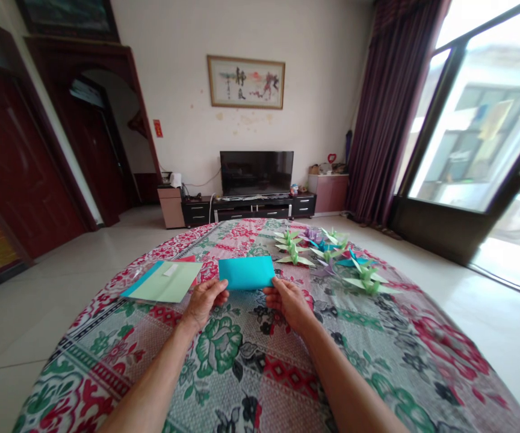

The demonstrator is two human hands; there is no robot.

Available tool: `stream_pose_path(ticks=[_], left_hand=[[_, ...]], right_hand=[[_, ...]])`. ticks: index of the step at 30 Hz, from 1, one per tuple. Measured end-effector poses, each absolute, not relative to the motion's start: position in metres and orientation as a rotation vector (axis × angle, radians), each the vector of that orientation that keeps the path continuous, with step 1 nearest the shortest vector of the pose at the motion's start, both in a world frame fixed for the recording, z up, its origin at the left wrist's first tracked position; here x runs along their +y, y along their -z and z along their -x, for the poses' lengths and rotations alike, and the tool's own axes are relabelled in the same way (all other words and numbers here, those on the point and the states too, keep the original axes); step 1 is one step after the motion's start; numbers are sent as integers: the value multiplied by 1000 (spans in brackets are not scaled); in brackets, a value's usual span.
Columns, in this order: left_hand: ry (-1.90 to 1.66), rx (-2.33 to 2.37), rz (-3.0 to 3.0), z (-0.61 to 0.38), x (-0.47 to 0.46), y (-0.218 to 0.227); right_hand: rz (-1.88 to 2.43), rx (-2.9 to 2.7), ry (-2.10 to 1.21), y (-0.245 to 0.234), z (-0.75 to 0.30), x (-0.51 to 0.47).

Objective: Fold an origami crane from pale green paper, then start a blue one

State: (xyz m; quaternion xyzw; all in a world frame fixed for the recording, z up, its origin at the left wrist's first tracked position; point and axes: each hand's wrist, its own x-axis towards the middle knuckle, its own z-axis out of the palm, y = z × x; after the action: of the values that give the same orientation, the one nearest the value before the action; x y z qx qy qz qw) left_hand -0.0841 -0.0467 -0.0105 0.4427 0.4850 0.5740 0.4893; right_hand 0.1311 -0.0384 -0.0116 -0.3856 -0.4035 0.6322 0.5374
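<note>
Blue paper [247, 272] is held over mid cloth [224, 391]; contact w/ it can't be told. Near L corner is pinched by L hand [206, 299], near R by R hand [288, 300]. Poss. skewed crease if pulled unevenly. Sheets [165, 288] are stacked L; cranes [323, 245], far R, could be knocked by a R swing.

Pale, blotched wall [165, 42] with a framed picture [247, 83] at upper centre, above a black television [257, 173] on a low dark cabinet [266, 210]. Dark red doors [20, 144] at left, purple curtain [383, 114] at upper right, daylight through a glass door [490, 135] at far right, pale tiled floor [9, 319].
</note>
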Motion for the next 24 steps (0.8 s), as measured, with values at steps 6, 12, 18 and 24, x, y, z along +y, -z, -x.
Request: stream_pose_path(ticks=[6,12,18,24], left_hand=[[-1429,1205,-1119,85,-43,11],[-1847,1492,-1445,87,-44,7],[-1540,1451,-2115,73,-45,10],[-1088,1419,-2498,73,-36,28]], right_hand=[[952,-1122,-1256,20,-128,-35],[1139,-1433,-512,23,-124,-37],[1200,-1681,-271,24,-121,-42],[1277,-1824,-142,15,-119,-54]])
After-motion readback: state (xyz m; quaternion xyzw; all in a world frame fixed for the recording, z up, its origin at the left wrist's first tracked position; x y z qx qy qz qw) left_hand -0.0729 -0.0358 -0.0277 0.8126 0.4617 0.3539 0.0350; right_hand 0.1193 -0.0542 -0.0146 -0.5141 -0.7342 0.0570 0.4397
